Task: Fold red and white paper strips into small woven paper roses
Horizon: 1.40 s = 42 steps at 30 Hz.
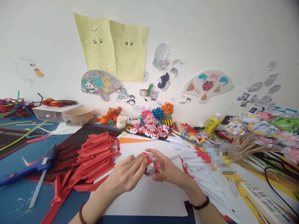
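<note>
Both hands meet over a white sheet of paper (pixel 149 196) in front of me. My left hand (pixel 127 172) and my right hand (pixel 167 168) pinch a small red-and-white woven paper piece (pixel 151 163) between their fingertips. The fingers of both hands are closed round it, so part of the piece is hidden. A pile of folded red paper strips (pixel 95 158) lies just left of my left hand. A fan of folded white paper strips (pixel 187 149) lies right of my right hand. I wear a dark band on each wrist.
A blue glue gun (pixel 30 166) lies at the left. Finished red-and-white paper balls (pixel 151 132), paper flowers (pixel 158 113), a small bottle (pixel 121 121) and a bowl (pixel 78 114) stand by the wall. Paper roses on sticks (pixel 257 130) and a white power strip (pixel 263 202) are at the right.
</note>
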{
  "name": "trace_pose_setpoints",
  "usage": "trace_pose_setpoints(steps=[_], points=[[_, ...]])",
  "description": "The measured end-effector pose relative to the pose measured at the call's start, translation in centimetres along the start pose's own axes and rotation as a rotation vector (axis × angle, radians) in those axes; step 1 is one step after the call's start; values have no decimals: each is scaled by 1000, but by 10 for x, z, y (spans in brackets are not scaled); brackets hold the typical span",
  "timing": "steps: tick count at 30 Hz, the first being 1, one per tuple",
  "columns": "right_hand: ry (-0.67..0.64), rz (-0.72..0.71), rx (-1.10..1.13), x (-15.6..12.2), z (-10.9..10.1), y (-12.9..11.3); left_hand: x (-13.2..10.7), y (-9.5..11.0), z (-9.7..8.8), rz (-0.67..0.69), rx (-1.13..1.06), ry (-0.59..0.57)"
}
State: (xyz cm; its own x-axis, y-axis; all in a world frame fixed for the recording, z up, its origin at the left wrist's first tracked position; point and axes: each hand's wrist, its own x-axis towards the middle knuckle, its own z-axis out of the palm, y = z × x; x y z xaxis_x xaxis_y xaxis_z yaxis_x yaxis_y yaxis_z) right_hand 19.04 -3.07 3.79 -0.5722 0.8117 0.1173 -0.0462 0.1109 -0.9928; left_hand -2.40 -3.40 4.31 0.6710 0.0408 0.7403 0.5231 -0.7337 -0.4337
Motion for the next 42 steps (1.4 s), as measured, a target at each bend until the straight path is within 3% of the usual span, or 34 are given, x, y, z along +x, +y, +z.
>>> trace_pose_setpoints(steps=[2, 5, 9, 13, 21, 29, 42], points=[[3, -60, -24, 4, 9, 4, 2, 1, -3, -5, -10, 3], [52, -40, -22, 7, 17, 7, 5, 4, -4, -46, -32, -1], [62, 5, -44, 5, 15, 9, 7, 7, -1, -109, -1, -81], [48, 26, -32, 4, 14, 9, 6, 6, 1, -82, 36, -116], [89, -31, 108, 9, 22, 10, 7, 4, -4, -69, -118, -15], [137, -31, 121, 8, 19, 9, -5, 7, 5, -246, -252, -20], [166, -88, 177, 6, 13, 13, 0, 3, -2, -173, -300, 6]])
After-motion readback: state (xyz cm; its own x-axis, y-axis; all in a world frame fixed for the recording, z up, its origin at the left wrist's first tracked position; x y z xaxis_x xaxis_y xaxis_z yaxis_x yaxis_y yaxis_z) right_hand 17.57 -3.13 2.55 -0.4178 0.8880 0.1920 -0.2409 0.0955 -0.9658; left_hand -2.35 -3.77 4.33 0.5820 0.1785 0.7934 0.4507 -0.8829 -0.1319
